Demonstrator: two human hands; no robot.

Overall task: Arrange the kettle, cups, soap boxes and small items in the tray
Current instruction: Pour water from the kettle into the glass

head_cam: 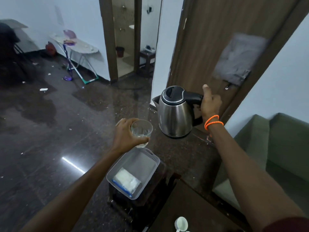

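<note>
My right hand grips the black handle of a steel kettle, which stands upright at or just above the dark stone counter. My left hand holds a clear glass cup just left of the kettle, above the far end of a grey plastic tray. The tray sits on a dark wooden stand and holds a white packet with a blue edge. A white cup shows at the bottom edge.
A brown wooden door stands right behind the kettle. A green sofa is at the right. Dark glossy floor with scattered litter spreads left, with an ironing board by the far wall and an open bathroom doorway.
</note>
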